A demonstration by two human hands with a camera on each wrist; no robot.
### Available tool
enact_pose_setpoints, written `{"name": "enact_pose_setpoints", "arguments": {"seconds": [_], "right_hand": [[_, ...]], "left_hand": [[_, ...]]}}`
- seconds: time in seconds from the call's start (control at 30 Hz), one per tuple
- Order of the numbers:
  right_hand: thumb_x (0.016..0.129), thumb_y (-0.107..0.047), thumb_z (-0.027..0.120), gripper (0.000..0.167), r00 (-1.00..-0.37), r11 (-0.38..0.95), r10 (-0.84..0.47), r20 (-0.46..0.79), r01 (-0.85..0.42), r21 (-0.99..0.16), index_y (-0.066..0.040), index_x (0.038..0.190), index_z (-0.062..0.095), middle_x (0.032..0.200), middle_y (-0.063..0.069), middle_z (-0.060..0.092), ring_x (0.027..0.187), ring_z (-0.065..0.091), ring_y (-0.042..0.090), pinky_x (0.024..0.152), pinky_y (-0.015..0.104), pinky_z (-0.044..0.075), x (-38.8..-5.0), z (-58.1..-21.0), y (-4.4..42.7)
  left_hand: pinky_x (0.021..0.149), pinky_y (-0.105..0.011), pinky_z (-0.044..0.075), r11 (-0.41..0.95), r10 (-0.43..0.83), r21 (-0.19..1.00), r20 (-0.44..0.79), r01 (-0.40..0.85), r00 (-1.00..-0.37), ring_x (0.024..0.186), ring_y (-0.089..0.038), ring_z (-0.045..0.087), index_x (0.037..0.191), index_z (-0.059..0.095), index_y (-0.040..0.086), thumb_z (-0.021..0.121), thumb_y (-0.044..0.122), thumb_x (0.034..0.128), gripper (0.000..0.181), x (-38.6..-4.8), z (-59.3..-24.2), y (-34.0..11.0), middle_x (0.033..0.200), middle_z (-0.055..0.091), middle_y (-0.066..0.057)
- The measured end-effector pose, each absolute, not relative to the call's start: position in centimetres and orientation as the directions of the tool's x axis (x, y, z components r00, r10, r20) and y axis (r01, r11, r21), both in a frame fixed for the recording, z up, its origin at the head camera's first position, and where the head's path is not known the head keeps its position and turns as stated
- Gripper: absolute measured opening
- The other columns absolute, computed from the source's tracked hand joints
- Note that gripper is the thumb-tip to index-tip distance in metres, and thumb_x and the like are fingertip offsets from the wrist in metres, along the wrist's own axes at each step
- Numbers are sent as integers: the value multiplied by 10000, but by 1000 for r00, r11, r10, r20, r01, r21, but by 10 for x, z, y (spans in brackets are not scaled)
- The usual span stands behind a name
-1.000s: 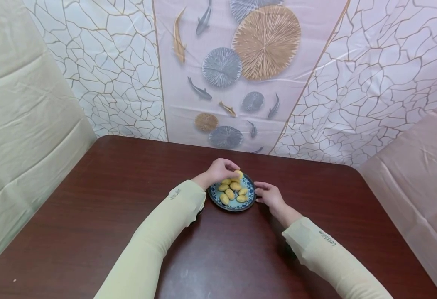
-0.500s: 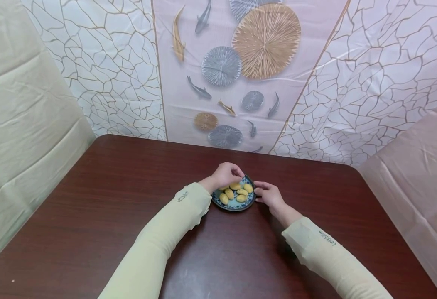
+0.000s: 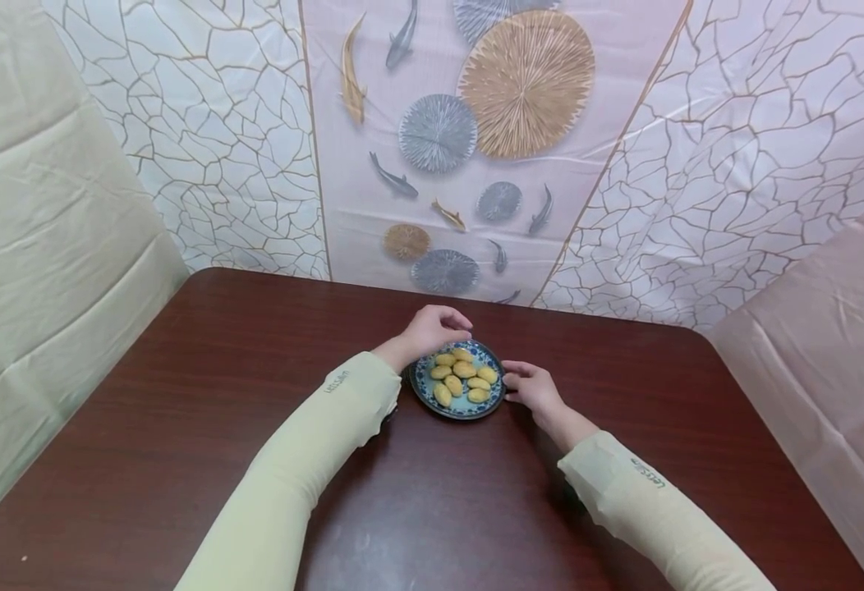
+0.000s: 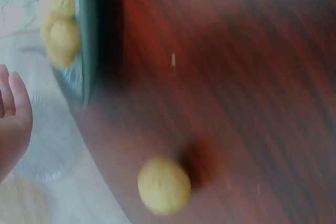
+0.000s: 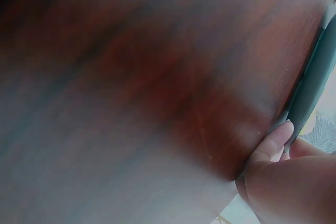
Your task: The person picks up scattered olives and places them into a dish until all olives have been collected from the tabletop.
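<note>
A round blue-patterned plate (image 3: 423, 386) with a dark rim stands on the table, bearing several small yellow oval pieces (image 3: 465, 369) that look like potatoes. My left hand (image 3: 432, 328) hovers by the plate's far left edge, fingers loosely bent and nothing visible in them. At the plate's right side, my right hand (image 3: 535, 390) holds the rim, with the thumb (image 5: 275, 140) against the edge in the right wrist view. One more yellow piece (image 4: 164, 185) appears apart from the plate in the left wrist view; the head view does not show it.
The dark brown wooden table (image 3: 181, 427) ends at a patterned cloth backdrop (image 3: 439, 213) behind the plate. Pale cloth walls (image 3: 55, 246) close off both sides. A tiny pale speck (image 3: 24, 558) lies near the table's front left.
My left hand has set a yellow piece down on the plate's right part, let go of it and drawn back to the far left. The right hand has stayed at the rim.
</note>
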State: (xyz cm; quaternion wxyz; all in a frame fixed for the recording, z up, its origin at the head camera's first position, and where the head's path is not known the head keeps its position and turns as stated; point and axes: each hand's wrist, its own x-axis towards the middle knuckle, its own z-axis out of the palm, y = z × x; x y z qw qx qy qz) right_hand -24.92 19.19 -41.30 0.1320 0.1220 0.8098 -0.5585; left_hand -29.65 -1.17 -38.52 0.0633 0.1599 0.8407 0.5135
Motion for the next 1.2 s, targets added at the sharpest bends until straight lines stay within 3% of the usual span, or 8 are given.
{"name": "enact_pose_setpoints", "arguments": {"seconds": [0.17, 0.43, 0.67, 0.93, 1.2], "right_hand": [[965, -69, 464, 385, -933, 339, 51, -357, 353, -872, -19, 1346, 477, 1352, 211, 481, 903, 565, 133, 677, 191, 512, -248, -412, 192], [963, -67, 468, 381, -934, 349, 51, -353, 348, -870, -12, 1339, 482, 1341, 213, 486, 867, 568, 112, 676, 192, 515, -247, -411, 193], [960, -59, 468, 380, -939, 349, 44, -341, 335, -875, 2, 1335, 482, 1337, 226, 485, 841, 572, 99, 681, 200, 519, -247, -412, 193], [963, -64, 464, 384, -937, 343, 41, -348, 340, -875, -5, 1343, 475, 1346, 217, 479, 920, 572, 145, 692, 199, 516, -248, -413, 192], [969, -77, 461, 382, -931, 351, 49, -362, 355, -866, -28, 1348, 477, 1348, 196, 483, 985, 558, 173, 714, 207, 517, -249, -411, 191]], "left_hand": [[839, -326, 482, 386, 286, 910, 39, 153, -957, 959, -198, 585, 1066, 675, 38, 675, 169, 856, 247, -300, -380, -37, 1035, 664, -98], [845, -427, 485, 387, 316, 916, -27, 103, -949, 812, -126, 542, 1110, 638, -13, 670, 163, 857, 310, -296, -384, -79, 968, 637, -69], [814, -381, 487, 429, 359, 901, -102, 66, -928, 840, -129, 563, 1139, 626, -7, 681, 177, 849, 348, -289, -395, -107, 1053, 664, -94], [729, -240, 476, 472, 411, 880, -174, 45, -895, 881, -119, 567, 1164, 610, -12, 682, 150, 844, 366, -280, -405, -135, 1125, 642, -147], [771, -221, 496, 447, 450, 893, -185, 41, -874, 900, -90, 592, 1162, 596, -45, 690, 108, 829, 379, -269, -415, -152, 1171, 619, -192]]}}
